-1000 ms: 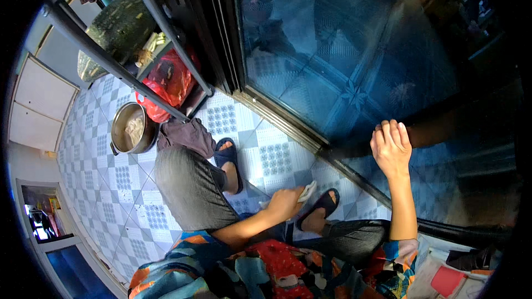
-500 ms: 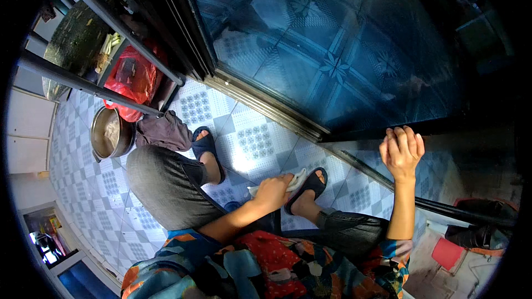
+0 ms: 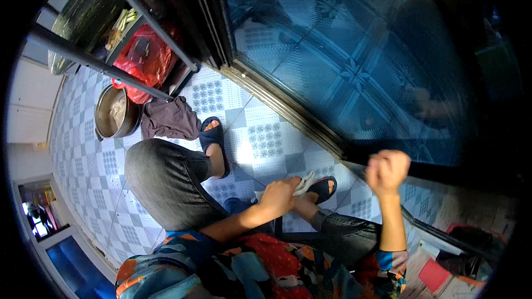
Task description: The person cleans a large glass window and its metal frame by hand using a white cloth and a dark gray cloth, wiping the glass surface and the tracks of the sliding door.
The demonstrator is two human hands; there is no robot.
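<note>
My left hand (image 3: pixel 279 196) is closed around a folded white cloth (image 3: pixel 303 184), held low between my knees beside the dark slipper (image 3: pixel 323 189) on my right foot. Farther right, my right hand (image 3: pixel 389 170) is raised with its fingers curled at the near edge of a dark glass door panel (image 3: pixel 338 77). It is slightly blurred, and its fingertips are partly hidden. The panel stands on a metal floor rail (image 3: pixel 293 112) and mirrors the patterned tiles.
At the left, a metal rack (image 3: pixel 72 50) holds a big green gourd (image 3: pixel 91 14) and a red plastic bag (image 3: pixel 145 55). Below it are a steel pot (image 3: pixel 103 116) and a dark crumpled cloth (image 3: pixel 170 119) on the tiled floor (image 3: pixel 266 139). A pink-red square (image 3: pixel 434 274) shows lower right.
The view has turned a little. The door panel's near edge sits farther along the rail, closer to my right foot, and my right hand has come nearer with it. My left hand keeps the cloth.
</note>
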